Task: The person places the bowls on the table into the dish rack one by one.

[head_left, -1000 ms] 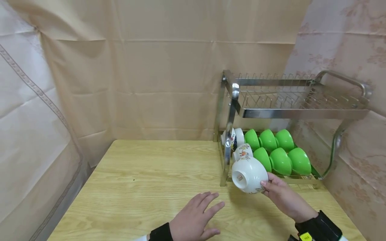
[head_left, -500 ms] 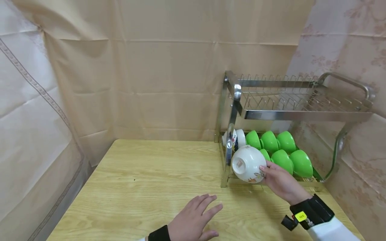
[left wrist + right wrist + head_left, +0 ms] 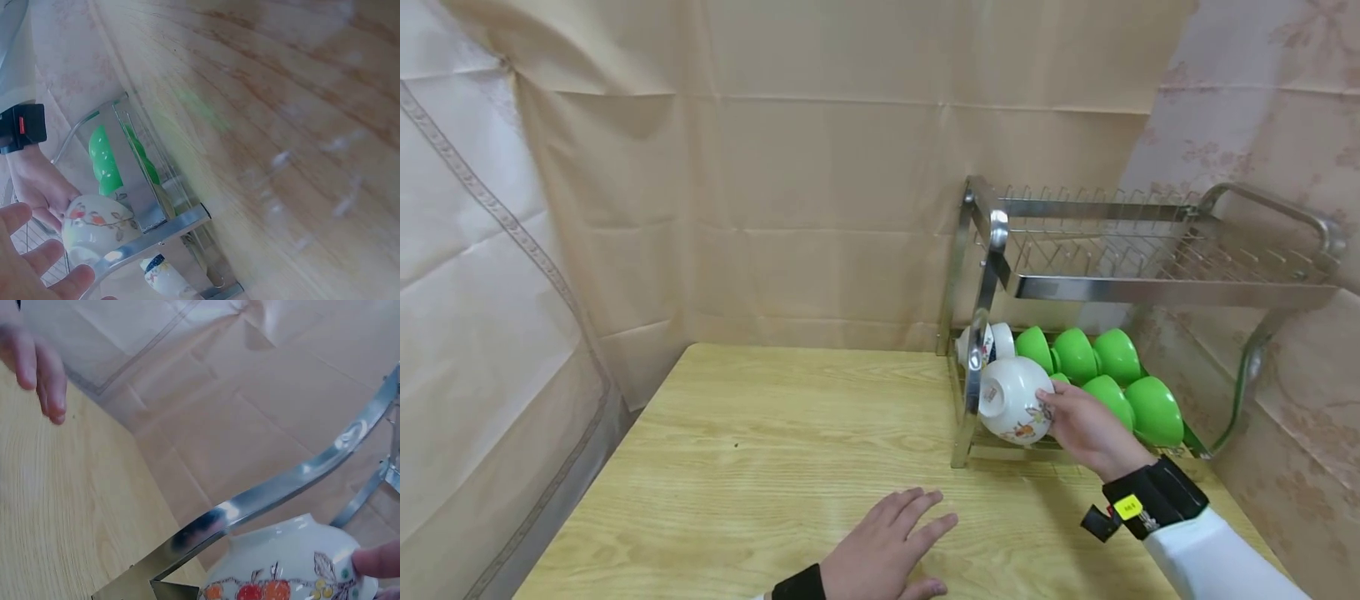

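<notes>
Tilted on its side, a white bowl with a painted fruit-and-leaf pattern [image 3: 1015, 404] is at the front left of the dish rack's lower tier, its base facing left. My right hand [image 3: 1093, 429] grips it at the rim, thumb on the outside; the other fingers are mostly hidden. In the right wrist view the bowl [image 3: 294, 562] is beside the rack's metal side bar [image 3: 250, 512]. My left hand [image 3: 887, 546] is over the table with fingers spread, holding nothing. Whether the bowl touches the rack floor I cannot tell.
The two-tier metal dish rack [image 3: 1172, 291] stands at the table's right. Several green bowls [image 3: 1153, 410] sit tilted in rows on its lower tier, with patterned white bowls [image 3: 1002, 340] at the back left. The wooden table [image 3: 760, 442] extends left; cloth hangs behind it.
My right hand has moved the white bowl up and farther back into the rack's lower tier, now covering the patterned bowl behind it. The left hand has barely moved.
</notes>
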Demonstrator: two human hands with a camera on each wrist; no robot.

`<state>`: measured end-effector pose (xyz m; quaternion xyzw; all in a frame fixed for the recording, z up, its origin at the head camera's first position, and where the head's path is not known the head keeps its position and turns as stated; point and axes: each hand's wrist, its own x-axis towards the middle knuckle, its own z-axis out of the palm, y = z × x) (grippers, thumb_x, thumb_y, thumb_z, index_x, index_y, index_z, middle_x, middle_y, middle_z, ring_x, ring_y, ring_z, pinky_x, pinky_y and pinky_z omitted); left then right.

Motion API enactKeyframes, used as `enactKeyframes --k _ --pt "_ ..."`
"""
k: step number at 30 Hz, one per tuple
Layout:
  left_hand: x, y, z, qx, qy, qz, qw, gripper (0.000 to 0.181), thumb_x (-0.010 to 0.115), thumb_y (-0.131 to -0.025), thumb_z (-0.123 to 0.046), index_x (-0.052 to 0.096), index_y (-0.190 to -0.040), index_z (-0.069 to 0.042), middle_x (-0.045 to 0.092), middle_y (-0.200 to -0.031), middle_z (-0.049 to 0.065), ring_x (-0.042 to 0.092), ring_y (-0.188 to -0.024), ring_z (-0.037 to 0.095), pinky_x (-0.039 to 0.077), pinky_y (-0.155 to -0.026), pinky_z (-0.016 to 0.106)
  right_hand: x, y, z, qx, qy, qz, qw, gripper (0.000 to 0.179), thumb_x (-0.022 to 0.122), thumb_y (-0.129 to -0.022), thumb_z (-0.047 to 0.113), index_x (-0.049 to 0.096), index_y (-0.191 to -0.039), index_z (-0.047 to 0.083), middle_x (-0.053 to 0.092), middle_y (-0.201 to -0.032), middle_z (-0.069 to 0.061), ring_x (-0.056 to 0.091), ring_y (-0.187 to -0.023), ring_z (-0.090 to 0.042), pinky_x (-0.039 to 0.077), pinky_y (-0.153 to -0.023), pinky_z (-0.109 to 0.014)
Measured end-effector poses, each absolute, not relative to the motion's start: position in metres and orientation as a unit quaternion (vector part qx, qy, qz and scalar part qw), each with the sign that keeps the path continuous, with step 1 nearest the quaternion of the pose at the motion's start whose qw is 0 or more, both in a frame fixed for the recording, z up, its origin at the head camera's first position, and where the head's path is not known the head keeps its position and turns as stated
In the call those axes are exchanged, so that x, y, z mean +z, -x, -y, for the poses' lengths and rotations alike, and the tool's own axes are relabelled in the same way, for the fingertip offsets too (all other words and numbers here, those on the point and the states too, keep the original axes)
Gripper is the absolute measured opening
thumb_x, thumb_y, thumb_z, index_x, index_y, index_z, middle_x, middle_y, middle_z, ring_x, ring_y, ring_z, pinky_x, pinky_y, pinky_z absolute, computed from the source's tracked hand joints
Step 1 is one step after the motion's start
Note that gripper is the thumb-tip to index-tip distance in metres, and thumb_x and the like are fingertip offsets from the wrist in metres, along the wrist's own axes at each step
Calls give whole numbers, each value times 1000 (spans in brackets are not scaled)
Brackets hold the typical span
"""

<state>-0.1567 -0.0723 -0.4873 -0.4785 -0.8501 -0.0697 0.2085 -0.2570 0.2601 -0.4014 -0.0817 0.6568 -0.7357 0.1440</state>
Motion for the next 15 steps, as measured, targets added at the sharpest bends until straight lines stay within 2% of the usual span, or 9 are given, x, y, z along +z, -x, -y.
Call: enactKeyframes --k 4,6,8,11,15 --pt "-487 156 74 -69 476 850 213 69 57 -94 -57 42 -149 -19 42 -150 9 45 -133 26 44 -105 41 -402 264 -249 -710 62 -690 129 56 41 -107 18 21 -147 -16 61 -116 12 55 -111 -1 42 -96 -22" --pt "-487 156 75 -67 474 852 214 68 55 -95 -58 42 -149 -19 43 -150 9 45 -133 25 44 -104 41 -403 267 -242 -693 49 -708 127 56 39 -108 18 18 -147 -17 58 -123 2 52 -117 -7 38 -101 -27" --pt "-488 156 77 -67 473 854 209 67 52 -96 -58 42 -149 -19 42 -150 9 45 -133 25 44 -104 41 -404 268 -235 -676 29 -725 127 57 37 -108 18 16 -149 -15 52 -134 -11 46 -126 -18 34 -107 -34" --pt "-489 155 78 -69 472 856 198 66 49 -98 -58 39 -151 -19 41 -152 9 44 -135 26 43 -105 41 -405 268 -225 -659 3 -743 117 56 34 -108 16 13 -151 -14 33 -148 -27 32 -137 -34 27 -112 -46" --pt "-490 154 78 -71 474 854 199 66 47 -99 -57 38 -152 -20 40 -152 9 43 -135 26 43 -105 41 -406 265 -212 -646 -29 -757 90 57 36 -107 13 13 -151 -15 25 -152 -32 28 -139 -40 26 -113 -52"
